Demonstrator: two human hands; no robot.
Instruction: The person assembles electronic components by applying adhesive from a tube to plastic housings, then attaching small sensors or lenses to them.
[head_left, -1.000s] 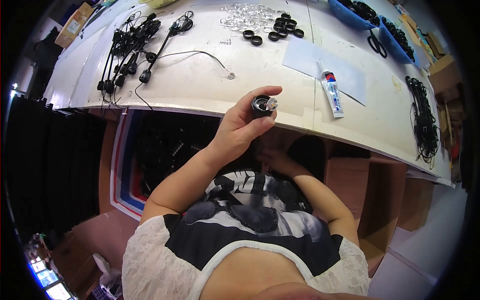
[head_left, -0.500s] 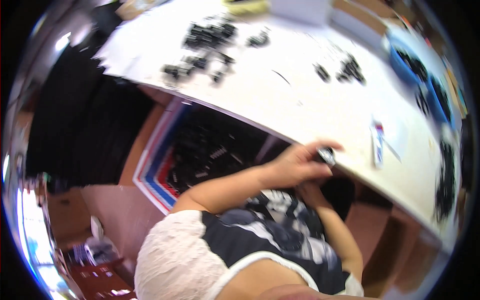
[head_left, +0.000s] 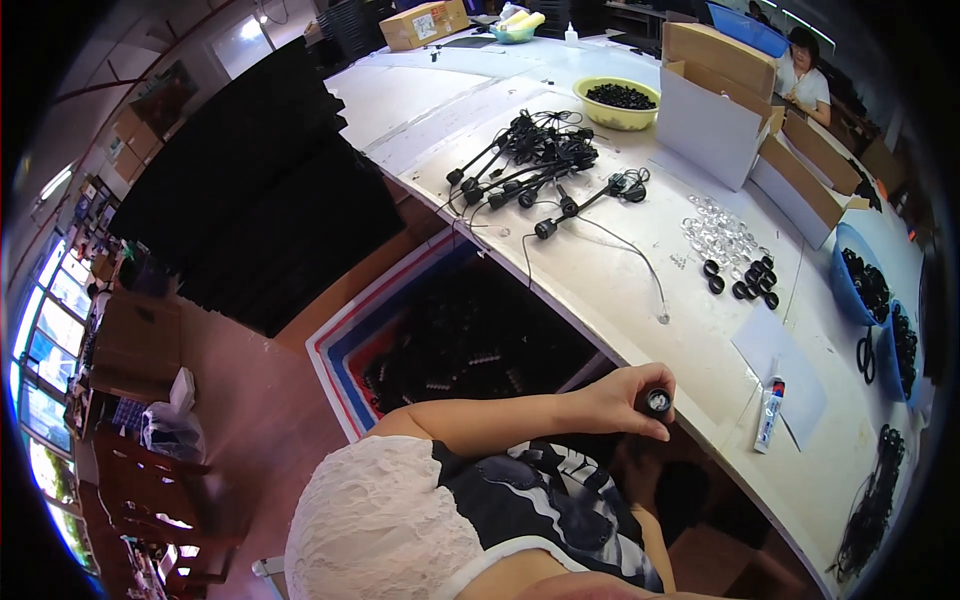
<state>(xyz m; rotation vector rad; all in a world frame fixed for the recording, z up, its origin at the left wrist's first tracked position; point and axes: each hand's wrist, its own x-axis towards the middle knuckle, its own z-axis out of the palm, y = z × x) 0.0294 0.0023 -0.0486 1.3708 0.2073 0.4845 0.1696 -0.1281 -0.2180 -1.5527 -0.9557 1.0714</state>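
My left hand [head_left: 618, 398] is closed round a short black cylinder-shaped part [head_left: 657, 402], just off the table's front edge. The end of that part shows a round, shiny silvery face. Lower down, in the shadow under the table edge, is my right hand [head_left: 640, 472]; its fingers are too dark to make out. On the table lie clear round lenses [head_left: 715, 232] and several black rings [head_left: 745, 285]. Farther left is a heap of black cabled sockets [head_left: 530, 165]. A tube of glue [head_left: 770, 415] rests on a white sheet [head_left: 790, 365].
Blue bowls [head_left: 857, 275] of black parts stand at right, beside black scissors [head_left: 866, 355] and a wire bundle [head_left: 875, 500]. Open cardboard boxes [head_left: 705, 125] and a yellow bowl [head_left: 625, 118] sit at the back. A striped bin [head_left: 335, 375] is below the edge. Another person [head_left: 803, 85] sits far right.
The view has tilted up and steadied, so the table's far side now shows. My left hand still grips the black part, whose silvery end now faces up more squarely.
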